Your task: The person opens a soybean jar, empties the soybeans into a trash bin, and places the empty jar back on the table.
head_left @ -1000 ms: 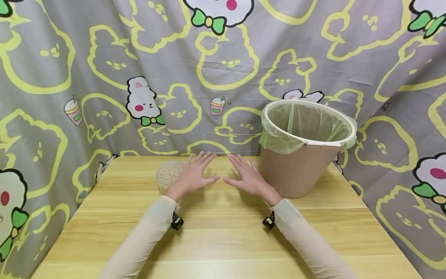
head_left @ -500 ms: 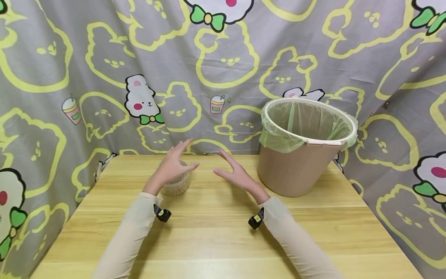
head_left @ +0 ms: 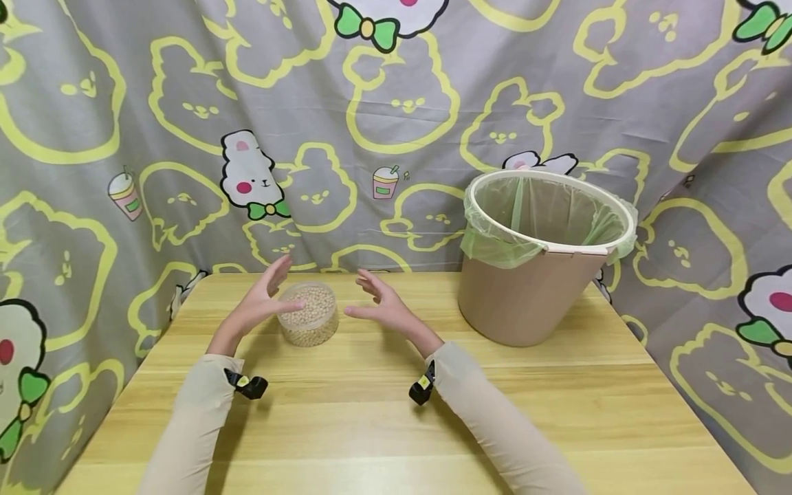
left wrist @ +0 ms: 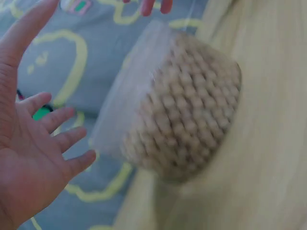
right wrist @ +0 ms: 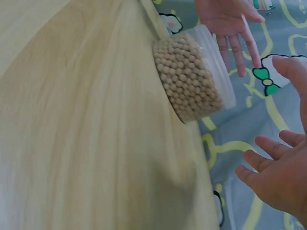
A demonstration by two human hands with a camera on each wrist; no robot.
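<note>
A round clear plastic tub (head_left: 311,317) filled with small beige balls stands near the back of the table, left of the middle. My left hand (head_left: 260,302) is at its left side, fingers spread, with the thumb overlapping the tub's rim in the head view. To the right of the tub is my right hand (head_left: 386,307), palm turned toward it and fingers extended. In the left wrist view a gap shows between the left fingers and the tub (left wrist: 182,105). The right wrist view has the tub (right wrist: 189,76) apart from the right hand (right wrist: 273,167). Neither hand holds anything.
A large beige waste bin (head_left: 526,295) with a pale green liner bag (head_left: 504,247) stands on the back right of the wooden table (head_left: 383,419). A grey curtain (head_left: 322,89) with cartoon prints hangs close behind the table.
Both hands have moved left. The left hand has passed over the tub to its left side, uncovering it, and the right hand has come nearer. Tub and bin stay in place.
</note>
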